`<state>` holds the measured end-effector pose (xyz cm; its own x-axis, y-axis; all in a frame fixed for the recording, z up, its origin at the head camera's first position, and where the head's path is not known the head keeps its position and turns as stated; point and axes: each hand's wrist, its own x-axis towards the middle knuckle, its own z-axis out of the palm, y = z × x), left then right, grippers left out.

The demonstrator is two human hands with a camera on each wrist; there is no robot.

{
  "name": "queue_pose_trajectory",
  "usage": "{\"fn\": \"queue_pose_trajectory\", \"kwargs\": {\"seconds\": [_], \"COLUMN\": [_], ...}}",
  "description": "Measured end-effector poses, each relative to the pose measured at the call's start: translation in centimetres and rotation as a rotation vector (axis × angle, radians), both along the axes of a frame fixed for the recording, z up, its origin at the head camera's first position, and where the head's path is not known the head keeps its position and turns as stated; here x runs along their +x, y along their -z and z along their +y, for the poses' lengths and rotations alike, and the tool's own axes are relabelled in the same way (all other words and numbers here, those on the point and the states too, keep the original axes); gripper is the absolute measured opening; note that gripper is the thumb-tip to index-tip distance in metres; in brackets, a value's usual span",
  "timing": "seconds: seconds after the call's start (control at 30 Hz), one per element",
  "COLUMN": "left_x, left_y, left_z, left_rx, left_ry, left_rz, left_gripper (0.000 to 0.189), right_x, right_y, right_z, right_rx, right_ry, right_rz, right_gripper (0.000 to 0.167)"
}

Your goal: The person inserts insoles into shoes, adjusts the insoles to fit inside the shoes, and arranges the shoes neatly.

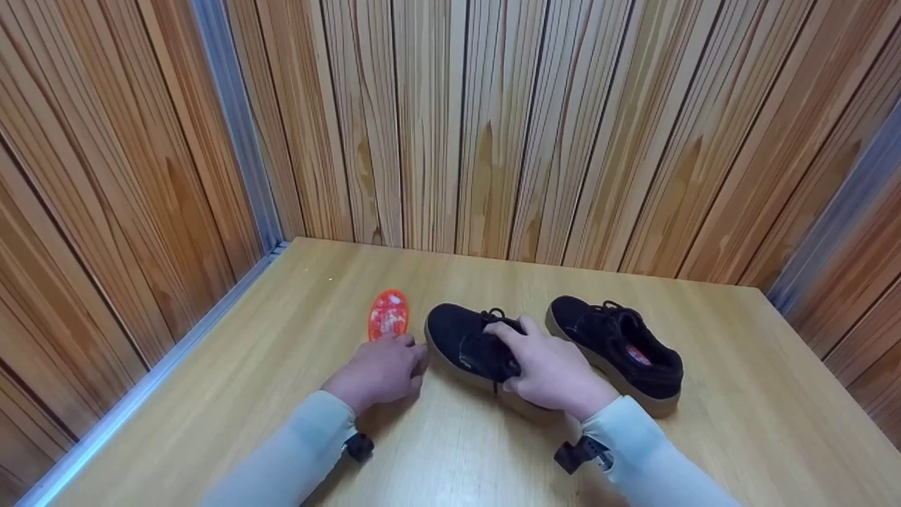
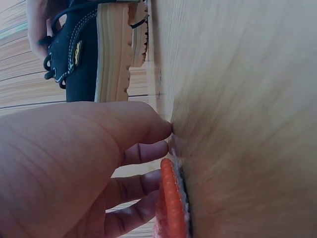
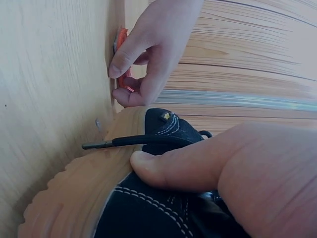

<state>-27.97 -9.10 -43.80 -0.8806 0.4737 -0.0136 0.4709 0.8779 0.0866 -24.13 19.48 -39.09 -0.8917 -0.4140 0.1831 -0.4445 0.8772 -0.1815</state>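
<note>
An orange oval piece [image 1: 388,313] with whitish patches lies flat on the table. At its near end is my left hand [image 1: 380,370], with fingers loosely bent. In the left wrist view, the fingertips [image 2: 151,181] are right at the piece's beaded orange rim [image 2: 172,198], and the thumb reaches the tabletop. My right hand [image 1: 556,370] grips a black lace-up shoe [image 1: 457,338], its toe pointing away to the left. From the right wrist, the thumb presses the shoe's side just above the tan sole [image 3: 74,193]; the other fingers are hidden.
A second black shoe [image 1: 619,345] stands on the right, with a reddish patch inside. The wooden table [image 1: 450,465] meets wood-panelled walls [image 1: 429,127] at the back and sides. A metal corner strip [image 1: 239,127] runs up at the left.
</note>
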Motion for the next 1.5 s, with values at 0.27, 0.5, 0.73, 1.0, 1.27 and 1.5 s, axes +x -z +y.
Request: {"fn": "queue_pose_trajectory", "kwargs": {"seconds": [0.27,0.5,0.73,1.0,1.27,1.5], "left_x": [-0.1,-0.3,-0.4,-0.1,0.3,0.2], "left_y": [-0.2,-0.3,-0.4,-0.2,0.0,0.0], "left_z": [0.2,0.2,0.0,-0.1,-0.1,0.0], "left_rx": [-0.005,-0.007,-0.006,0.005,0.024,0.004], "left_ry": [0.024,0.024,-0.009,-0.015,-0.026,-0.01], "left_rz": [0.039,0.022,-0.005,-0.014,-0.021,0.005], "left_gripper": [0.017,0.019,0.033,0.049,0.044,0.035], "right_x": [0.4,0.9,1.5,2.3,2.8,3.4], "right_y": [-0.1,-0.4,-0.8,-0.6,-0.3,-0.3], "right_z": [0.7,1.5,2.2,2.7,2.6,2.3], "right_rx": [-0.007,0.004,0.002,-0.012,0.003,0.031], "right_ry": [-0.02,-0.051,-0.136,-0.186,-0.218,-0.233], "right_rz": [-0.021,-0.013,-0.004,-0.02,-0.052,-0.066], "right_gripper": [0.086,0.087,0.086,0.087,0.089,0.089]}}
